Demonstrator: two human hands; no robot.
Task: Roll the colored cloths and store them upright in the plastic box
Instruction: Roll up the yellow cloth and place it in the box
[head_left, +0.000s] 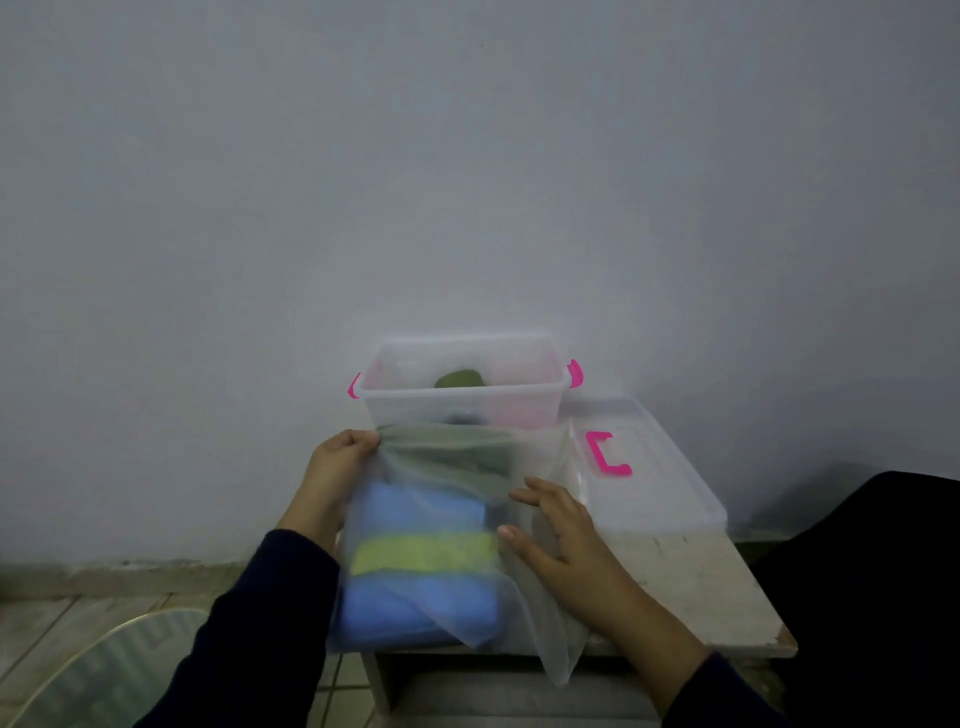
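A clear plastic box (540, 400) with pink latches stands at the back of a small table, against the wall. A rolled green cloth (460, 379) shows inside it. In front of the box lies a translucent bag (519, 587) holding a stack of folded cloths: blue (421, 512), yellow-green (421, 556) and blue again below, with a dark green cloth (452, 452) near the bag's mouth. My left hand (337, 467) pinches the bag's upper left edge. My right hand (556, 535) rests with fingers spread on the bag's right side.
The box's clear lid (654, 483) with a pink handle lies flat to the right on the pale table (711, 587). A round glass tabletop (109, 670) sits at the lower left over the tiled floor. Something dark fills the right edge.
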